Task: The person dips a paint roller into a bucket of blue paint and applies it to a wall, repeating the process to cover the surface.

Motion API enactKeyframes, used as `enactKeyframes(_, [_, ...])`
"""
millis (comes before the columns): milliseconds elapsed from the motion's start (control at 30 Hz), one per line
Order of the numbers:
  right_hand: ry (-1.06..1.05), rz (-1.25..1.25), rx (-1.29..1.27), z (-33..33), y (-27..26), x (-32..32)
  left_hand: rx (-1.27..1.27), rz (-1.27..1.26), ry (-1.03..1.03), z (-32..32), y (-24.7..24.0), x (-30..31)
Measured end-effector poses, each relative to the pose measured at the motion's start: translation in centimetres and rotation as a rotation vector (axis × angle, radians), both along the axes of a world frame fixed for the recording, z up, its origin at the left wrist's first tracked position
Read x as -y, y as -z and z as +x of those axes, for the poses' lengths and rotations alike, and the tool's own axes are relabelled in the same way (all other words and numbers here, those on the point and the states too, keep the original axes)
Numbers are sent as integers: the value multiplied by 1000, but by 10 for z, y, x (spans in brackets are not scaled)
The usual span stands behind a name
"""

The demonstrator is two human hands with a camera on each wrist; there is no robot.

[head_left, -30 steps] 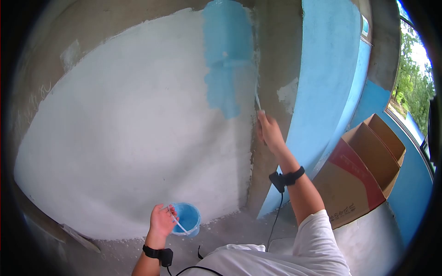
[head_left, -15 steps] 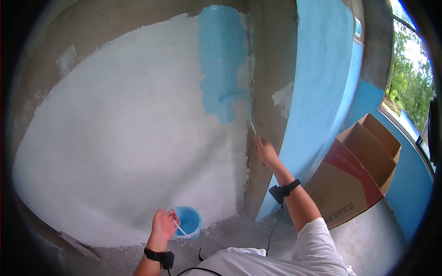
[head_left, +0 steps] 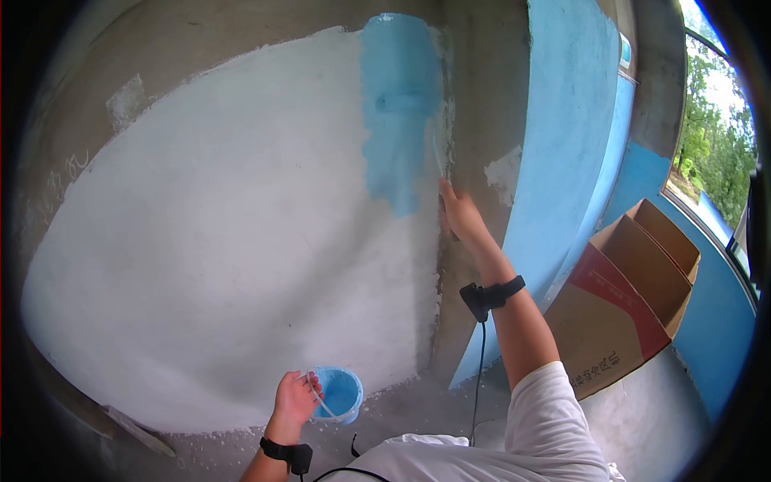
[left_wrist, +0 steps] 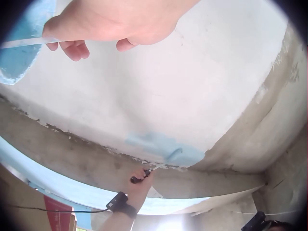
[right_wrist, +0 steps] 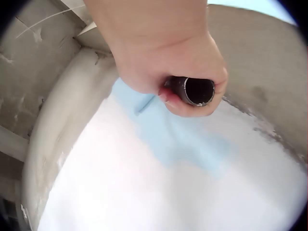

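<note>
A dark, hollow tubular handle point(right_wrist: 199, 91) is gripped by the curled fingers of the right hand point(head_left: 462, 215). Above them, the roller point(head_left: 392, 103) is set on the blue paint point(head_left: 395, 52) coating the matte white wall point(head_left: 201, 217). By the left hand's point(head_left: 295, 399) bent fingers, the thin pale bail point(head_left: 324, 406) of a round blue bucket point(head_left: 356, 408) is held. The roller has been moved higher.

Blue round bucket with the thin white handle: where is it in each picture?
Head: the blue round bucket is near the bottom, just left of the middle.
Left wrist: top left corner, partly cut off.
Right wrist: not in it.
All three share the light blue paint patch on the white wall.
</note>
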State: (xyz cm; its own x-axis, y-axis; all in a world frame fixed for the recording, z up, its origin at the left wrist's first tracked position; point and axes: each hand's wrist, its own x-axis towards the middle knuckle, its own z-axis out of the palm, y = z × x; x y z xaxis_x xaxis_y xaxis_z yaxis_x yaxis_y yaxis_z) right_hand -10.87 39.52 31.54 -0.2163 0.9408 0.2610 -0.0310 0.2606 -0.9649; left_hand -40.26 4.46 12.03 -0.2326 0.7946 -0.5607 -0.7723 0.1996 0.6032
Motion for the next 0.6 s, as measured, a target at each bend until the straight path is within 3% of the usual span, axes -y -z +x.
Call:
enactKeyframes(333, [-47, -288, 60, 26, 174, 26, -3, 17, 11, -4, 13, 4])
enactKeyframes(433, [-54, -335, 40, 30, 181, 26, -16, 24, 8, -4, 14, 6])
enactKeyframes(600, [-39, -171, -61, 17, 83, 14, -24, 19, -6, -4, 13, 10])
